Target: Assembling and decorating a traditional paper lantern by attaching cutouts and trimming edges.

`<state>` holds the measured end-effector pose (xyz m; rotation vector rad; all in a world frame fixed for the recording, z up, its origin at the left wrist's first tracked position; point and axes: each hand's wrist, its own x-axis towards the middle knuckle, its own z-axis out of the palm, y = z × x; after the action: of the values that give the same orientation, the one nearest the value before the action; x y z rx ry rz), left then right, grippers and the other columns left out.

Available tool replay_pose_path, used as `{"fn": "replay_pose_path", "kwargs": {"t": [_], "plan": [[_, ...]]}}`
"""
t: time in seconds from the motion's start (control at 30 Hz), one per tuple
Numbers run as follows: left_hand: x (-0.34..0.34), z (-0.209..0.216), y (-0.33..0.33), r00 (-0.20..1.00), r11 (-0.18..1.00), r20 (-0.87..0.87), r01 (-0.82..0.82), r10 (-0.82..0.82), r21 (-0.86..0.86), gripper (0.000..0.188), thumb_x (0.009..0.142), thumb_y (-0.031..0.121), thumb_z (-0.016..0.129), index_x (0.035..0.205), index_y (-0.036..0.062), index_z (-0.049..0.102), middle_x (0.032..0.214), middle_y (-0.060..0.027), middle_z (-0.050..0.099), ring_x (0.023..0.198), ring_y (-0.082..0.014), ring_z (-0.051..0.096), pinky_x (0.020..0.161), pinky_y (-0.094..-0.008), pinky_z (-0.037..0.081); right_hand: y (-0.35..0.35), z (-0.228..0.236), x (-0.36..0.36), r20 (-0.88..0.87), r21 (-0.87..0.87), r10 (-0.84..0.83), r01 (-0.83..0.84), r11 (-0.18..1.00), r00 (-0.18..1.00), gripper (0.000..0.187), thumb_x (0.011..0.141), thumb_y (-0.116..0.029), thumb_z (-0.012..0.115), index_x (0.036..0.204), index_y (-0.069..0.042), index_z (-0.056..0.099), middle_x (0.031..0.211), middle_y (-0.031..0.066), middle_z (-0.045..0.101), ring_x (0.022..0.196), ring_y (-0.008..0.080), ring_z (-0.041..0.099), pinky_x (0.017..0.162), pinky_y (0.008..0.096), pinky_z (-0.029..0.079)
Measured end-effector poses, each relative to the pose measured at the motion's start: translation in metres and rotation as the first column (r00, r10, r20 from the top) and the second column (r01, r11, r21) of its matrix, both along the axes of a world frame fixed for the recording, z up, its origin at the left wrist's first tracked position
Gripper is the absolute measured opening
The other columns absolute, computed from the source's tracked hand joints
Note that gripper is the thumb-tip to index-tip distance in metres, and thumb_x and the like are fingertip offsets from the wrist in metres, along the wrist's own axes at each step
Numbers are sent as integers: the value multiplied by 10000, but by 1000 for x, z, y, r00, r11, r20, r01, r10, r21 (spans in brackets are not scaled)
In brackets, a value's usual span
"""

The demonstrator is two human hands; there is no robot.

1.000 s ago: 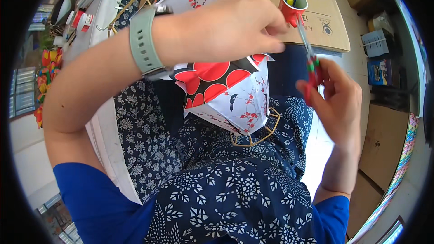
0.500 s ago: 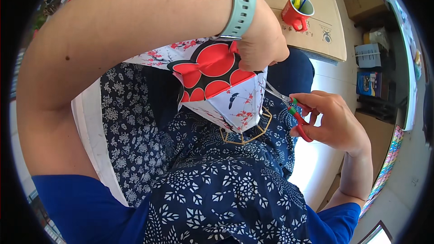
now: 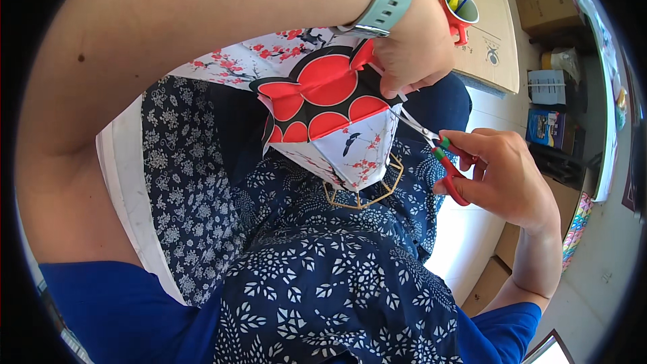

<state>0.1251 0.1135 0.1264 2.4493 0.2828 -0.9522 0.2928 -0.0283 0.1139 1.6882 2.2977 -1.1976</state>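
Note:
A many-sided lantern-like form rests over my lap, covered in white fabric with red blossoms and a dark bird. Red-and-black patterned cloth crosses its upper part, and a thin gold wire frame sticks out at the near end. Reaching across from above, my left hand pinches the fabric at the upper right edge; its fingertips are partly hidden. My right hand has its fingers in the handles of red-and-green scissors. The scissor blades point up-left and lie at the fabric edge just below my left fingers.
A red mug holding a yellow tool and a blue stick stands on a cardboard sheet at the far right. Boxes and shelves line the right side. Dark floral cloth hangs over a pale edge at the left.
My left hand has shifted right along the fabric edge. The scissors have stayed at that edge, their blades now close beneath my left fingers. The whole view has shifted slightly.

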Motion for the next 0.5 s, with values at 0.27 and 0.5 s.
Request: {"fn": "replay_pose_path", "kwargs": {"t": [0.27, 0.5], "plan": [[0, 0, -5, 999, 998, 31, 13, -14, 55, 168, 821, 125, 711, 951, 22, 683, 901, -125, 689, 857, -261, 672, 737, -390, 538, 9, 8, -15, 128, 56, 69, -76, 995, 989, 431, 695, -220, 856, 1038, -5, 709, 625, 102, 591, 518, 182, 541, 509, 302, 410], [-4, 1, -4, 998, 999, 55, -10, 8, 39, 152, 830, 122, 703, 953, 34, 688, 904, -123, 694, 871, -255, 676, 751, -386, 539, 21, 18, -27, 205, -44, 122, -115, 992, 971, 237, 742, -189, 810, 821, -18, 666, 553, 82, 547, 484, 170, 509, 484, 312, 364]]}}
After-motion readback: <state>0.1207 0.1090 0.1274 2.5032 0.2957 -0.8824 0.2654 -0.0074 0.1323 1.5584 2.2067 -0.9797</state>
